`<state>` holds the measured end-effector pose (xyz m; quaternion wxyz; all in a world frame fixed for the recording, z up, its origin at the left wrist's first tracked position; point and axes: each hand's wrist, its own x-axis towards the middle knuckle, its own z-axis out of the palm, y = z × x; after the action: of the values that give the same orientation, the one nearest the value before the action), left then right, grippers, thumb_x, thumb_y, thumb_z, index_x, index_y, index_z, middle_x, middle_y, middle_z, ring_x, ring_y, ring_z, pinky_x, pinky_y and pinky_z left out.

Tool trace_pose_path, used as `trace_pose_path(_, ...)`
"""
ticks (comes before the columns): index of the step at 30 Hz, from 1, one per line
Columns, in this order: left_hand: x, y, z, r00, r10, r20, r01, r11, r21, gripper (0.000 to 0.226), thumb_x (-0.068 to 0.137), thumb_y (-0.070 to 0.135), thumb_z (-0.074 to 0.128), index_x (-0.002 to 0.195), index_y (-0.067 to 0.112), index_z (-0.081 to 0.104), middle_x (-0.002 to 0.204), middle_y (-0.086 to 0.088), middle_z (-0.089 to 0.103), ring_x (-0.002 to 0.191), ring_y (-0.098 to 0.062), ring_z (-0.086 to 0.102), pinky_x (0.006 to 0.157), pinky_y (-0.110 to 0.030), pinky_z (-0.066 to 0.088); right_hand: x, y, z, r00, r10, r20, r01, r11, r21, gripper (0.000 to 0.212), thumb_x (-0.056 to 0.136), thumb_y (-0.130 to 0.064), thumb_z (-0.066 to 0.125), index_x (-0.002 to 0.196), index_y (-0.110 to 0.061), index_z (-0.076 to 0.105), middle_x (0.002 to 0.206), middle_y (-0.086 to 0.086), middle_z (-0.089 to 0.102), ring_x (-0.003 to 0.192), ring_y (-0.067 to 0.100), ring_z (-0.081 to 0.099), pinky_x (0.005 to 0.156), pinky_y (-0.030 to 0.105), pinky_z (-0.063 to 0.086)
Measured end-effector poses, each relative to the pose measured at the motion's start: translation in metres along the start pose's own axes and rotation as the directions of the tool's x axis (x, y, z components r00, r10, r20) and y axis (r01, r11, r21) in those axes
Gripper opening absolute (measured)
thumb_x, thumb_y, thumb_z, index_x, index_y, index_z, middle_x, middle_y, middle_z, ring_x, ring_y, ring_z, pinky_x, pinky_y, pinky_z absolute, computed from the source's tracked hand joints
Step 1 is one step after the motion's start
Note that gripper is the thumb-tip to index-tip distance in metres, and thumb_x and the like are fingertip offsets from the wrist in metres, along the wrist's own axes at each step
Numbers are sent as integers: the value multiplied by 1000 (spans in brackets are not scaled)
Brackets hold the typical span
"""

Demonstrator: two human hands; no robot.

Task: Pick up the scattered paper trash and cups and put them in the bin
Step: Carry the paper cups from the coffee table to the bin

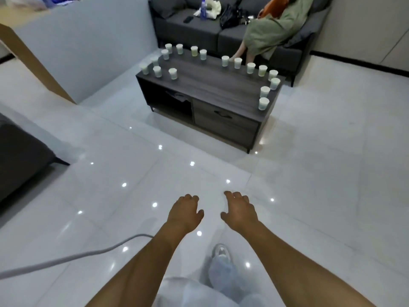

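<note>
Cups (225, 61), pale and translucent, stand upright along the edges of the dark wood-grain coffee table (212, 85), well apart from both hands; they look light, thin-walled and easily crushed, so a gentle grip round the side wall suits best. Left hand (184, 212) and right hand (240, 212) hover over glossy white tiles, fingers loosely curled, holding nothing

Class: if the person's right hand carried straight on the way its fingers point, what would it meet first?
Probably the dark wooden coffee table; only bare glossy white tiled floor shows between it and the right hand. Depth is unclear.
</note>
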<state>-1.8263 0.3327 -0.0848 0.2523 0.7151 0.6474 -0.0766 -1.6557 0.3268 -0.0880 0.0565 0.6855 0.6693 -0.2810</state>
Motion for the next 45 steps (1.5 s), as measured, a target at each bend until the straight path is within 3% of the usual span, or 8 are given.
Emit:
trace_pose_path(11,159,-26,-96,990,-122,-63,114,986,-125,48,94,37,47,136,14,43,132,-7,50,121,-22,47,93,-30,42,187,-48,-86,992,-117,48,120,992,-44,66,90,-35,58,146,-20,27,141,7,41,125,27,42,98,37,43)
trace_pose_path(29,474,-177,-304,982,-163,-99,150,980,-128,47,94,34,47,135,10,43,128,-9,50,120,-24,45,91,-33,44,531,-221,-219,990,-129,60,131,991,-34,65,91,-32,58,146,-21,26,143,5,39,127,26,41,100,38,41)
trace_pose_path(40,680,-239,-403,969,-224,-106,204,964,-173,48,94,34,49,136,10,42,133,-9,47,124,-25,42,96,-35,43,749,-282,-300,981,-166,98,173,983,-66,70,92,-33,58,149,-19,20,149,8,31,134,28,33,107,42,36)
trace_pose_path(45,761,-260,-452,965,-238,-109,212,955,-207,50,94,33,49,137,10,40,134,-9,47,123,-24,43,97,-34,43,836,-311,-342,981,-164,102,172,982,-75,64,91,-31,58,146,-19,26,143,8,36,129,27,36,104,40,37)
